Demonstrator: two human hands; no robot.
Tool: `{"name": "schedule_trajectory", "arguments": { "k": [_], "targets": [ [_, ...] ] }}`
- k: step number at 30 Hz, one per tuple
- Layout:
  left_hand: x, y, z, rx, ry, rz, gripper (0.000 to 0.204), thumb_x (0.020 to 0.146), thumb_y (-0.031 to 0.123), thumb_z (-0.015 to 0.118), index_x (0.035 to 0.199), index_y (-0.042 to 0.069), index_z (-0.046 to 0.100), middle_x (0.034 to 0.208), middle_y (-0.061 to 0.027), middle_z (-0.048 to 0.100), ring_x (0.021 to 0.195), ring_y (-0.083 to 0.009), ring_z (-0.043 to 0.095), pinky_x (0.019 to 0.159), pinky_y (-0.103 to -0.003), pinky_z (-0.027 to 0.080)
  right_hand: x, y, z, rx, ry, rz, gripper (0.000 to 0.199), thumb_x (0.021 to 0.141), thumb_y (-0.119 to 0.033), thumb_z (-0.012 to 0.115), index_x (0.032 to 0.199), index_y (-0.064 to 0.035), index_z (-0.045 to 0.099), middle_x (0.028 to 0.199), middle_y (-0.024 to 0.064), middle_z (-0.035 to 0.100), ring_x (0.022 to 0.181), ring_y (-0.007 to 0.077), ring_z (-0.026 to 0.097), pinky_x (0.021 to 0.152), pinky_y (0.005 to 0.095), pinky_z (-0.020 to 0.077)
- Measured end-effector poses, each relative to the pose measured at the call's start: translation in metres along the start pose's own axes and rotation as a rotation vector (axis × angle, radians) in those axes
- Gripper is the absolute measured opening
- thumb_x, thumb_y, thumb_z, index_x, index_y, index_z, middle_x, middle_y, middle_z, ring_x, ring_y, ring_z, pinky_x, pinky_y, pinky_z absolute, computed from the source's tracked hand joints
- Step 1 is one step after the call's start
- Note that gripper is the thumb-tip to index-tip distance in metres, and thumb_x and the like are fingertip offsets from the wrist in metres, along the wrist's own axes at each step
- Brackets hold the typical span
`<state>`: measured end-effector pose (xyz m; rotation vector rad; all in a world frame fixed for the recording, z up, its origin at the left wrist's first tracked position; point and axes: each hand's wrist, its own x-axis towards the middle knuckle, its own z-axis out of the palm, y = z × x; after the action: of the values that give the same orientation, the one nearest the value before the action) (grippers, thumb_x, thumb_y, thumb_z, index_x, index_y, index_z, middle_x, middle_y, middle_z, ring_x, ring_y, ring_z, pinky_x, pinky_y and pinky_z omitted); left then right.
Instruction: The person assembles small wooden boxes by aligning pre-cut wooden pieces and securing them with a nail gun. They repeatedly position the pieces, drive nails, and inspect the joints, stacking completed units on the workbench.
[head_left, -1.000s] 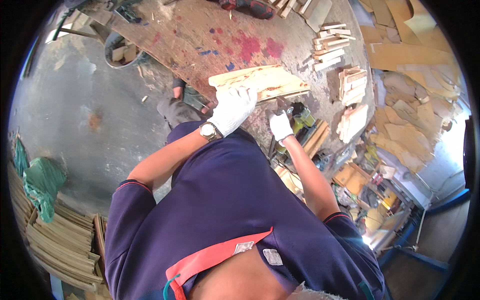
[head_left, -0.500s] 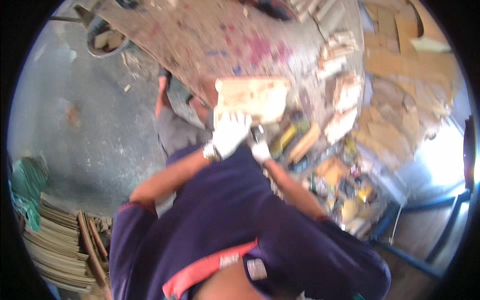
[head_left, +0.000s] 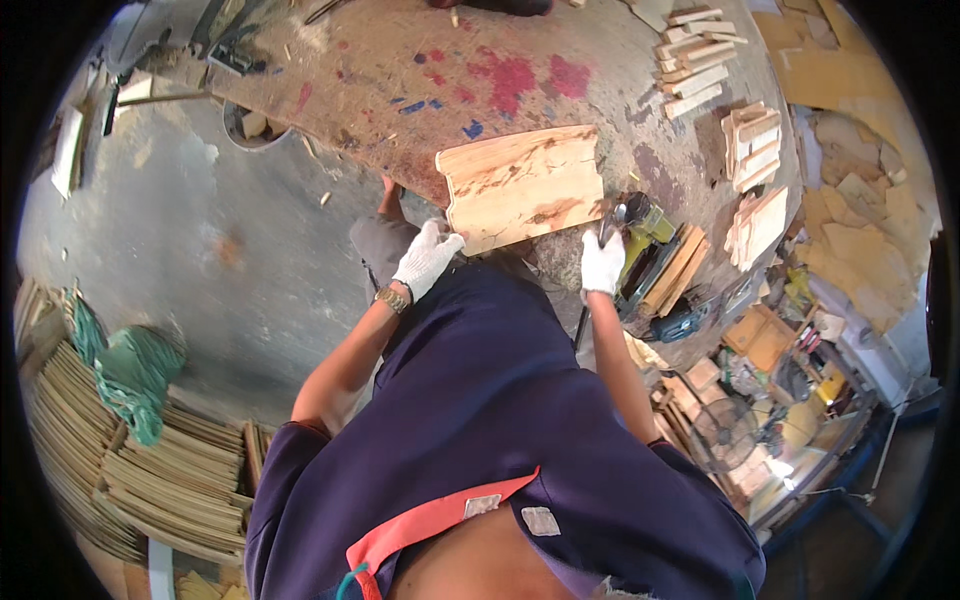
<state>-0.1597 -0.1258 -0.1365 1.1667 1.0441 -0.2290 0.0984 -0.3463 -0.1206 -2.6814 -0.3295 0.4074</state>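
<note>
A pale wooden plank (head_left: 520,185) with a rough dark-streaked near edge lies flat on the worn workbench (head_left: 400,90). My left hand (head_left: 428,258), in a white glove with a wristwatch, rests by the plank's near left corner, fingers spread and just touching its edge. My right hand (head_left: 602,262), also gloved, is closed around a grey metal tool (head_left: 614,218) at the plank's near right corner. A yellow-green power tool (head_left: 648,228) sits right beside that hand.
Stacks of small wooden blocks (head_left: 755,145) and strips (head_left: 697,55) stand on the bench's far right. A bucket (head_left: 250,125) sits by the bench's left edge. Thin wood sheets (head_left: 150,470) and a green cloth (head_left: 130,365) lie on the floor at left. A fan (head_left: 725,435) and cluttered shelves are at lower right.
My left hand has slid off the top of the plank to its near left corner. My right hand has moved right, to the metal tool. The view has swung.
</note>
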Motion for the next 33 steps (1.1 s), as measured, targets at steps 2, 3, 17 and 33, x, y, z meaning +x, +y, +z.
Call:
{"name": "schedule_trajectory", "arguments": {
  "k": [2, 3, 17, 33],
  "targets": [
    [0.008, 0.002, 0.009, -0.320, -0.106, -0.031, 0.044, 0.101, 0.041, 0.060, 0.120, 0.002, 0.055, 0.099, -0.0095, 0.064, 0.088, -0.0186, 0.063, 0.078, -0.034, 0.053, 0.026, 0.000, 0.007, 0.172, 0.019, -0.048, 0.028, 0.084, -0.022, 0.072, 0.103, -0.0026, 0.065, 0.086, 0.0155, 0.067, 0.085, 0.0329, 0.067, 0.080, 0.0428, 0.0508],
    [0.005, 0.003, 0.010, -0.361, -0.061, -0.037, 0.041, 0.104, 0.039, 0.053, 0.122, 0.002, 0.056, 0.093, -0.0056, 0.062, 0.081, -0.0150, 0.063, 0.073, -0.032, 0.055, 0.042, -0.001, 0.008, 0.218, -0.122, 0.147, 0.025, 0.083, -0.019, 0.071, 0.104, -0.0041, 0.067, 0.086, 0.0110, 0.067, 0.082, 0.0286, 0.066, 0.079, 0.0396, 0.0508],
    [0.013, 0.150, -0.096, -0.535, 0.290, 0.313, 0.022, 0.103, 0.024, 0.058, 0.111, 0.005, 0.066, 0.081, -0.0029, 0.068, 0.057, -0.0116, 0.063, 0.043, -0.026, 0.049, 0.080, -0.031, -0.024, 0.170, -0.057, -0.192, 0.035, 0.088, -0.021, 0.065, 0.118, -0.0021, 0.067, 0.095, 0.0187, 0.071, 0.087, 0.0370, 0.067, 0.082, 0.0428, 0.0520],
    [-0.055, 0.279, 0.071, 0.362, -0.025, 0.831, 0.045, 0.089, 0.016, 0.057, 0.133, 0.006, 0.052, 0.084, -0.0153, 0.063, 0.075, -0.0281, 0.066, 0.071, -0.040, 0.052, 0.024, -0.179, -0.142, 0.404, 0.024, -0.994, 0.071, 0.078, -0.033, 0.085, 0.139, -0.0082, 0.058, 0.143, 0.0199, 0.056, 0.132, 0.0399, 0.054, 0.113, 0.0495, 0.0406]
  ]
}}
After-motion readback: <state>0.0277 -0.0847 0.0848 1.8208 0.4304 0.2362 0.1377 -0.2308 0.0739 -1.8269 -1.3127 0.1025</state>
